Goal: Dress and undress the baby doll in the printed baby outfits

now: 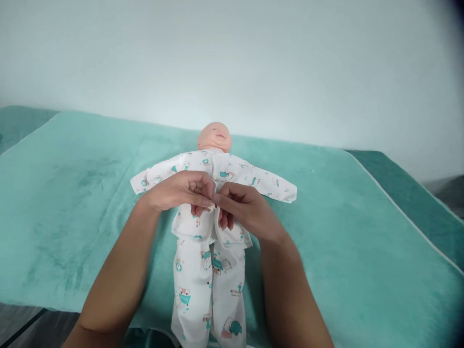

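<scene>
Nearest, below both hands, white fabric trousers with teal and pink prints (pixel 228 299) are lying straight. Just above them, the matching white long-sleeved fabric jacket (pixel 232 166) is gaping at its hem. The left hand (pixel 188 191) and right hand (pixel 246 203) are meeting at its middle, fingertips pinching the front edges; their grip is hiding any fastening there. Just beyond the hands, a small pale round button (pixel 215 179) is showing; the upper front seems done, the lower opening apparently left. Sleeves are spreading outward past each hand. Farther, a pink plastic doll (pixel 213 135), wearing everything, is resting on teal plush cloth (pixel 344 232) before a pale wall (pixel 232 58).
</scene>
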{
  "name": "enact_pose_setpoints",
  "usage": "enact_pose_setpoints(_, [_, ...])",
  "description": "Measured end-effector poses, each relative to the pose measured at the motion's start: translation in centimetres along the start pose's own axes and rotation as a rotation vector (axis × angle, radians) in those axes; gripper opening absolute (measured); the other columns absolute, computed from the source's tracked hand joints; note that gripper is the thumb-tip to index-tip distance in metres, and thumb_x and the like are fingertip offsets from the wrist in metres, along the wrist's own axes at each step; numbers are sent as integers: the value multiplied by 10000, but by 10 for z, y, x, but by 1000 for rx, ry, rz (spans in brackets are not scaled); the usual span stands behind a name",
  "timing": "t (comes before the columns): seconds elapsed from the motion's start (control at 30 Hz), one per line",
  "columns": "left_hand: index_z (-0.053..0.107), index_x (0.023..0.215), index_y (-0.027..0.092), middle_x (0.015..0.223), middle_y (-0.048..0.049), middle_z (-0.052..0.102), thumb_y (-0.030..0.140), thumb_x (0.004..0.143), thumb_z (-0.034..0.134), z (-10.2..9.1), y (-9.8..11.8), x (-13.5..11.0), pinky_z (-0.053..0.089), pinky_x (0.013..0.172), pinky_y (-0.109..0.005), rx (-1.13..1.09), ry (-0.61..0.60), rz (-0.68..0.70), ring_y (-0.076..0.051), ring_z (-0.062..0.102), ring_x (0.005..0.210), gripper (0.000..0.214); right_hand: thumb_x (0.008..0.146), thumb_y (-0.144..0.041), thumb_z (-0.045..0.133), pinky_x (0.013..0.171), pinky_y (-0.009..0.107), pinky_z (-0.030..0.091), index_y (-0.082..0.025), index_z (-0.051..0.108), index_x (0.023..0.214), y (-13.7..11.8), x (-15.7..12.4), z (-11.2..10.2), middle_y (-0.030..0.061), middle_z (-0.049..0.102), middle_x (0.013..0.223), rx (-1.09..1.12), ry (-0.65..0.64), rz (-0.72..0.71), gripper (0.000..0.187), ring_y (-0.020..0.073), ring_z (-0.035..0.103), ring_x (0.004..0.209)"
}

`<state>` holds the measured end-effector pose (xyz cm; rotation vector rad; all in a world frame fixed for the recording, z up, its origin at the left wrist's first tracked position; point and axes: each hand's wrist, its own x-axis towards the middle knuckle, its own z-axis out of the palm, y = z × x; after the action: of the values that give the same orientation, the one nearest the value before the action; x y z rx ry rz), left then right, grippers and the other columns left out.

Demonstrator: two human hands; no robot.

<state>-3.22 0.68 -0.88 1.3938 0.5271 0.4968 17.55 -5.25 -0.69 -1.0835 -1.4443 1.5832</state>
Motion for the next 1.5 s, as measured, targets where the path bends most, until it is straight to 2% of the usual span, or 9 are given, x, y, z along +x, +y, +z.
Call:
enact_pose_setpoints(0.4, [608, 886, 147, 649, 24, 681, 187, 791, 809, 3, 3, 1, 509, 510, -183, 17, 33, -25, -90, 646, 540, 226, 976, -491, 607, 513, 226, 542, -175, 615, 766, -2, -1, -4, 25, 698, 712, 83, -103, 19, 379, 131, 687, 590])
enact_pose_setpoints(0.6, [611, 890, 151, 655, 21, 691, 218, 786, 822, 4, 3, 1, 535, 538, -200, 39, 58, -59, -106, 670, 565, 245, 927, -366, 693, 519, 234, 547, -205, 586, 910, -2, -2, -7, -9, 698, 706, 40, -120, 42, 194, 141, 685, 602])
enact_pose_setpoints(0.8, [590, 880, 156, 696, 4, 708, 275, 825, 792, 7, 7, 0, 542, 547, -200, 95, 69, -102, -118, 694, 609, 241, 929, -319, 665, 507, 234, 510, -222, 549, 997, 2, -4, -9, -13, 705, 731, -71, -151, 55, 166, 132, 653, 587])
enact_pose_setpoints(0.93, [581, 881, 164, 703, 15, 687, 254, 834, 771, 10, 9, 0, 531, 537, -193, 107, 92, -96, -116, 692, 625, 216, 925, -307, 661, 534, 236, 511, -236, 529, 1012, 2, -4, -7, -35, 684, 719, -89, -153, 42, 173, 115, 622, 579])
enact_pose_setpoints(1.13, [552, 860, 174, 556, 61, 594, 183, 828, 742, 9, 8, 0, 499, 509, -187, 96, 67, -58, -81, 599, 511, 193, 932, -320, 653, 508, 224, 475, -246, 516, 1047, 1, -4, -6, -44, 678, 693, -83, -158, 38, 193, 114, 609, 558])
enact_pose_setpoints(1.23, [542, 869, 178, 547, 63, 600, 169, 836, 728, 6, 6, -1, 466, 482, -173, 96, 48, -47, -70, 570, 479, 189, 931, -302, 650, 518, 224, 482, -249, 523, 1079, 2, -4, -7, -51, 672, 685, -83, -169, 37, 201, 110, 605, 556])
enact_pose_setpoints(1.5, [551, 885, 171, 564, 45, 616, 263, 793, 808, -5, -2, -1, 452, 460, -187, 83, -20, -25, -89, 588, 456, 288, 913, -286, 667, 526, 224, 495, -248, 532, 1124, 1, -3, -9, -51, 677, 696, -69, -206, 26, 253, 109, 601, 554])
